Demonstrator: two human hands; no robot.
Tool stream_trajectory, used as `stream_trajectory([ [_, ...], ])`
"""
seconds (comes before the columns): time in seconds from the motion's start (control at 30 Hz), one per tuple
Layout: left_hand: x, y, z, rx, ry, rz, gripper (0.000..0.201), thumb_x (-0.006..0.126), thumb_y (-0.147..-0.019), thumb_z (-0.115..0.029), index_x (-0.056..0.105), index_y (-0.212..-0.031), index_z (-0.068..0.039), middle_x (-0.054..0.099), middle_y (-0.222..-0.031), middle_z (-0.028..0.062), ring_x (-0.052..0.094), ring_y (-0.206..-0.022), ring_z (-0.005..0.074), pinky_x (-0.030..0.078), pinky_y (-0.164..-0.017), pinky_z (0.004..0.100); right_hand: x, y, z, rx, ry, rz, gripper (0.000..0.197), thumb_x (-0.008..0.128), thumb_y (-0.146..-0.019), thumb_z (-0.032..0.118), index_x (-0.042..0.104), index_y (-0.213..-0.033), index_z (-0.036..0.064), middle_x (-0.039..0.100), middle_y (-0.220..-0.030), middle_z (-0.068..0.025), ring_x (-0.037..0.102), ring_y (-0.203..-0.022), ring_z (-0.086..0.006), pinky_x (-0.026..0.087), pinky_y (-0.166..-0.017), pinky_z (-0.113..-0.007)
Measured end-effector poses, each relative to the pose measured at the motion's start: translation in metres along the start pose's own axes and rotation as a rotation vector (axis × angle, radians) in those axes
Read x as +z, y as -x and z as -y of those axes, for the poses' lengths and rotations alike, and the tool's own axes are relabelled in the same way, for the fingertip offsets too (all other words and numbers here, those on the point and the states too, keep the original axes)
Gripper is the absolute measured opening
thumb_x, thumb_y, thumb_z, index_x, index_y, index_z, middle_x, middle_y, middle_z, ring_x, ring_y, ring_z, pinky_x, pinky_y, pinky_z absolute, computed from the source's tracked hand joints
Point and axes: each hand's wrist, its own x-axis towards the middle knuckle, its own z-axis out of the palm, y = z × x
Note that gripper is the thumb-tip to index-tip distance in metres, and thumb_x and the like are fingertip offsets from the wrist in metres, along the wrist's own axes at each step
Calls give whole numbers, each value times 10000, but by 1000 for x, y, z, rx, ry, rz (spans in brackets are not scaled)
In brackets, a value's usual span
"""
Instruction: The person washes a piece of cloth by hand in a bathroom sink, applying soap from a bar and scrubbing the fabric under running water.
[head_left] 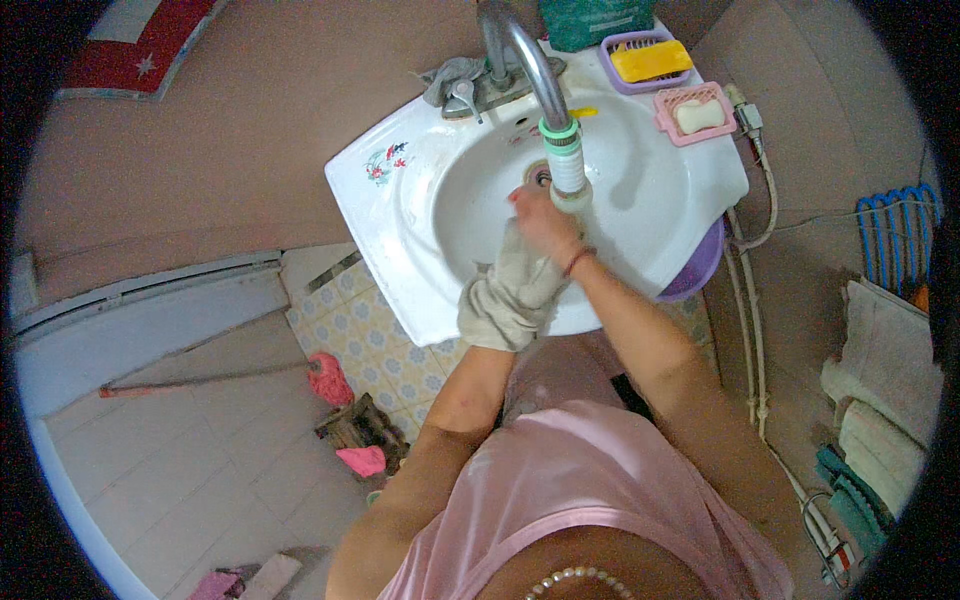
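Your right hand is clenching the pale cloth, which is hiding your left hand, grip untellable; keeping both above the washbasin seems wise.

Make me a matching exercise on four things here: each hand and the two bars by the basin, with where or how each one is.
Things:
1. white soap
2. left hand
3. yellow bar
4. right hand

Places and states:
A. on the purple dish
B. bare, with a red bracelet at the wrist
C. in the pink dish
D. covered by a pale cloth

Right pairs: 1-C, 2-D, 3-A, 4-B
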Motion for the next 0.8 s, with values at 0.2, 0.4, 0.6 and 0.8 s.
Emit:
stream_trajectory([
  [0.2,-3,0,4,3,-100,-4,337,421,-746,-252,416,-1047,-101,449,-1018,109,441,-945,229,341,-795,300,30,63,19,-834,355,-346,215,417,-775,192,468,-900,24,526,-912,-164,492,-884,-302,399,-700,-359],
  [0.4,0,-12,-4,52,-155,-4,332,426,-741,-247,421,-1039,-100,455,-1007,111,448,-936,227,349,-785,300,5,11,-4,-288,215,-123,159,431,-741,142,497,-839,37,503,-960,-140,446,-960,-256,368,-768,-353],
  [0.6,-10,-2,-5,82,-382,19,327,431,-737,-242,426,-1031,-99,460,-996,114,455,-927,226,356,-774,300,13,72,39,-722,200,-182,148,429,-728,149,525,-760,41,522,-887,-116,494,-836,-264,373,-762,-348],
  [0.8,-20,-3,-21,152,-618,76,323,435,-734,-238,431,-1024,-98,465,-986,115,460,-919,224,362,-765,300,-15,-9,-11,31,-145,571,235,407,-747,144,596,-758,5,577,-849,-67,515,-831,-185,362,-763,-250],
])
